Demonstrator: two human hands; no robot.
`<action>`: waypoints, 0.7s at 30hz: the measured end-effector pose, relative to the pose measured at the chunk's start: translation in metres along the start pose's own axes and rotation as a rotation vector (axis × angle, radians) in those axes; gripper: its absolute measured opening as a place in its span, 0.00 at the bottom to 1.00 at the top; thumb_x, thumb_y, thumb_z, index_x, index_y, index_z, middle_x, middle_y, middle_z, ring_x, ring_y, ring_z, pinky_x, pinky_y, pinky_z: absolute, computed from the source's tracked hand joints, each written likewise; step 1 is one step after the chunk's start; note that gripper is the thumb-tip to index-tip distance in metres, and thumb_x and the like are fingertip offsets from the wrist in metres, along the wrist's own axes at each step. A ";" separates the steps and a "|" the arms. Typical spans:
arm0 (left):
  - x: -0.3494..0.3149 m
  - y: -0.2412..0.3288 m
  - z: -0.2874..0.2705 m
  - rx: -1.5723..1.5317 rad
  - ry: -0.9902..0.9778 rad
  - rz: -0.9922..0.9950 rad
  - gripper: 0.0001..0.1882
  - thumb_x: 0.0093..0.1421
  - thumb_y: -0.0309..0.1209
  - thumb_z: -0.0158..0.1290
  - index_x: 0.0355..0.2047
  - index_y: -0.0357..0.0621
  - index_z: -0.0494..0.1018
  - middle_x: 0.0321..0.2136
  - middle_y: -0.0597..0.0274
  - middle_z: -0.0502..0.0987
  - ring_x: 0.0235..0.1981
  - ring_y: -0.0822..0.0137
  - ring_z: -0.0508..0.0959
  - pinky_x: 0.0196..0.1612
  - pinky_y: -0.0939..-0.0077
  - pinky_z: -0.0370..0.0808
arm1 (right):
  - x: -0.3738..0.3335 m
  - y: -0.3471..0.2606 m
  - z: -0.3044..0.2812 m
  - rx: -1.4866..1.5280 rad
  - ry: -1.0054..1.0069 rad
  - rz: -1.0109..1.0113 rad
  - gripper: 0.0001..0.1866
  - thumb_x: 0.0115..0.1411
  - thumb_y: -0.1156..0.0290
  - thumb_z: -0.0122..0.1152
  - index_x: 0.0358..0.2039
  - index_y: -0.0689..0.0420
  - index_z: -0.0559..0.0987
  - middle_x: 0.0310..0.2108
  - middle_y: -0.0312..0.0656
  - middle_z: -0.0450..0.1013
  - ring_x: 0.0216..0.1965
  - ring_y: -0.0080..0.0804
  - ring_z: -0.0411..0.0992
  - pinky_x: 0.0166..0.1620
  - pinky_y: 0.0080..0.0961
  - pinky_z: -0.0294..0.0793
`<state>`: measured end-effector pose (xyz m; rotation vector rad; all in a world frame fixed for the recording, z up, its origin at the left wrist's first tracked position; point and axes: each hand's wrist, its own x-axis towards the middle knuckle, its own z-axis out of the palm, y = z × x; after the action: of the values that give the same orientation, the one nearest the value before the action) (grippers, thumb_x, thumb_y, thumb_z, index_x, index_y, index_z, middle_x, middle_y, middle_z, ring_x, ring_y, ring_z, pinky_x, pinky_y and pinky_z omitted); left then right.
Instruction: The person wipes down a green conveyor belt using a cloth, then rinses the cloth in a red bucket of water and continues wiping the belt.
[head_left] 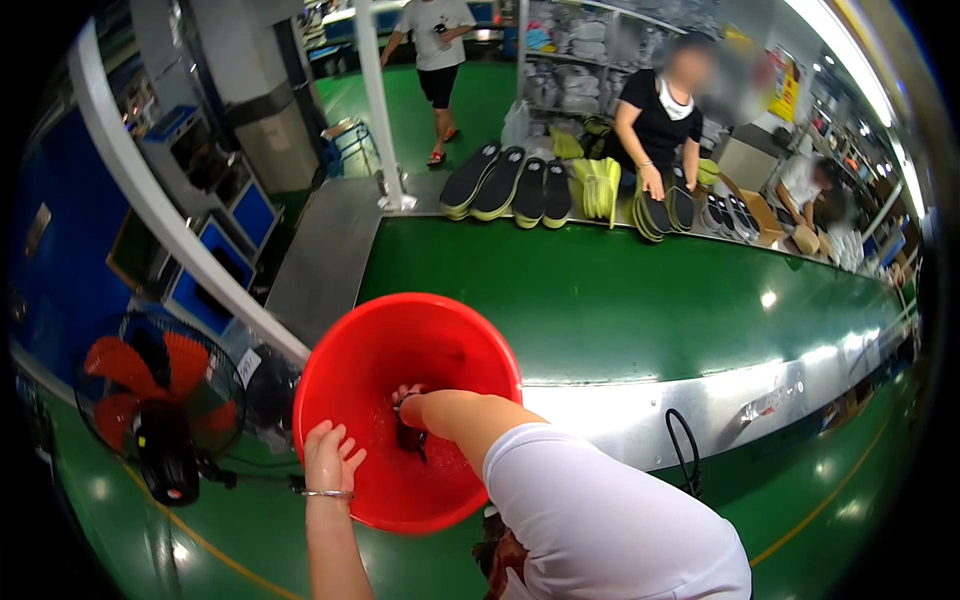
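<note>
A big red bucket stands in front of me, against the near edge of the conveyor. My right hand is deep inside it, fingers curled near the bottom. At that hand is a small dark object, partly hidden by my arm, whose kind I cannot make out. Drops or a wet sheen show on the bucket's inner wall. My left hand, a bracelet at its wrist, rests over the bucket's left rim with its fingers apart.
A green conveyor belt runs to the right, edged in metal. Shoe insoles lie along its far side, where a person handles some. Another person stands beyond. A fan with red blades and a white post are at left.
</note>
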<state>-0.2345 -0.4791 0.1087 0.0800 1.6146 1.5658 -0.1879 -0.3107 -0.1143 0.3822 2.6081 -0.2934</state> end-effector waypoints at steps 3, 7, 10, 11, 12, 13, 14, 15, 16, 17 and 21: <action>-0.011 0.001 0.002 -0.029 -0.036 0.036 0.23 0.58 0.29 0.52 0.53 0.41 0.62 0.54 0.47 0.60 0.56 0.40 0.62 0.52 0.42 0.68 | -0.012 -0.016 0.022 -0.214 0.031 0.040 0.18 0.54 0.58 0.55 0.39 0.57 0.80 0.35 0.46 0.76 0.36 0.40 0.75 0.39 0.37 0.75; -0.017 -0.003 -0.002 -0.047 -0.034 0.052 0.20 0.59 0.29 0.51 0.52 0.41 0.63 0.53 0.48 0.61 0.56 0.42 0.62 0.51 0.44 0.70 | -0.013 -0.031 0.027 -0.316 0.044 0.029 0.18 0.52 0.59 0.59 0.39 0.55 0.80 0.34 0.42 0.76 0.34 0.36 0.75 0.37 0.36 0.76; -0.024 -0.008 -0.004 -0.038 -0.061 0.034 0.22 0.59 0.30 0.51 0.52 0.40 0.61 0.54 0.45 0.59 0.55 0.39 0.62 0.52 0.40 0.69 | -0.025 -0.028 0.017 -0.355 -0.008 0.022 0.18 0.50 0.60 0.62 0.40 0.54 0.80 0.33 0.40 0.76 0.33 0.32 0.75 0.35 0.35 0.77; -0.021 -0.011 -0.003 -0.047 -0.045 -0.016 0.23 0.59 0.30 0.52 0.53 0.39 0.61 0.54 0.43 0.58 0.55 0.38 0.61 0.51 0.38 0.69 | -0.027 -0.030 0.013 -0.348 -0.047 0.012 0.18 0.49 0.60 0.63 0.40 0.54 0.80 0.33 0.39 0.76 0.32 0.31 0.75 0.34 0.35 0.77; -0.017 -0.013 0.001 -0.045 -0.045 -0.065 0.25 0.58 0.31 0.53 0.54 0.39 0.60 0.54 0.41 0.57 0.56 0.36 0.60 0.51 0.37 0.68 | -0.026 -0.026 0.004 -0.278 -0.136 0.011 0.16 0.48 0.62 0.64 0.38 0.54 0.80 0.31 0.39 0.76 0.30 0.32 0.75 0.33 0.35 0.77; -0.011 -0.018 0.005 -0.041 -0.051 -0.115 0.26 0.58 0.32 0.53 0.54 0.39 0.59 0.55 0.40 0.55 0.56 0.34 0.59 0.51 0.35 0.68 | -0.025 -0.020 -0.005 -0.203 -0.223 0.014 0.15 0.46 0.64 0.64 0.35 0.55 0.81 0.29 0.39 0.76 0.28 0.32 0.75 0.31 0.35 0.77; 0.003 -0.027 0.004 -0.017 -0.087 -0.151 0.34 0.57 0.36 0.55 0.59 0.41 0.54 0.58 0.33 0.49 0.59 0.27 0.53 0.53 0.28 0.62 | -0.025 -0.015 -0.020 -0.121 -0.295 0.015 0.14 0.45 0.66 0.65 0.33 0.56 0.81 0.27 0.39 0.77 0.26 0.33 0.75 0.29 0.35 0.76; 0.012 -0.030 0.006 -0.008 -0.046 -0.213 0.35 0.57 0.37 0.55 0.61 0.42 0.52 0.59 0.32 0.47 0.60 0.26 0.50 0.53 0.26 0.61 | -0.024 -0.011 -0.028 -0.035 -0.368 -0.002 0.12 0.43 0.68 0.66 0.31 0.57 0.82 0.25 0.39 0.77 0.24 0.33 0.75 0.27 0.35 0.76; 0.018 -0.030 0.006 -0.002 0.001 -0.271 0.37 0.57 0.38 0.55 0.62 0.43 0.50 0.60 0.31 0.46 0.61 0.25 0.48 0.53 0.25 0.59 | -0.027 -0.009 -0.039 0.047 -0.438 -0.025 0.11 0.42 0.70 0.66 0.28 0.58 0.83 0.23 0.39 0.77 0.22 0.34 0.76 0.25 0.35 0.76; 0.023 -0.029 -0.001 -0.004 0.070 -0.324 0.39 0.57 0.38 0.56 0.64 0.44 0.48 0.61 0.29 0.44 0.62 0.24 0.46 0.53 0.23 0.57 | -0.038 -0.017 -0.060 0.022 -0.335 -0.162 0.11 0.40 0.71 0.65 0.27 0.60 0.82 0.21 0.40 0.76 0.19 0.33 0.75 0.23 0.32 0.75; 0.023 -0.020 -0.003 -0.043 0.019 -0.303 0.36 0.62 0.48 0.47 0.65 0.50 0.48 0.67 0.46 0.44 0.66 0.35 0.46 0.52 0.16 0.49 | -0.134 -0.038 -0.153 0.715 0.206 -0.242 0.15 0.39 0.70 0.62 0.29 0.64 0.78 0.24 0.51 0.76 0.30 0.43 0.77 0.31 0.36 0.75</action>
<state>-0.2403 -0.4726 0.0792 -0.1943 1.5266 1.3685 -0.1533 -0.3339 0.0880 0.3375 2.6694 -1.3457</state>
